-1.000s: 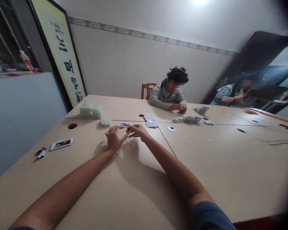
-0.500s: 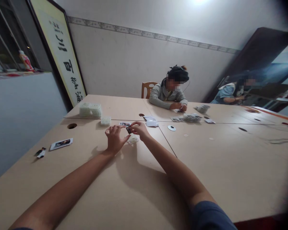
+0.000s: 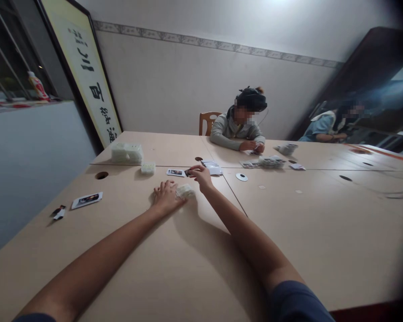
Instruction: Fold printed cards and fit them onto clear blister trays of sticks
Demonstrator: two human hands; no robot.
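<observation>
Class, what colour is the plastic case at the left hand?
The plastic case looks translucent whitish; see head view.

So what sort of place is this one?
Probably an office or meeting room used for tabletop handwork: a broad table with round holes in its top, framed calligraphy by the wall, and a seated person across.

Tabletop [image 3: 168,273] between the forearms [image 3: 243,226] lies open; packets [image 3: 215,169] seemingly crowd the right fingers [image 3: 195,171].

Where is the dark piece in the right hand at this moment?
In the head view, the dark piece is slightly left of centre, held by the right hand, just right of the picture card.
</observation>
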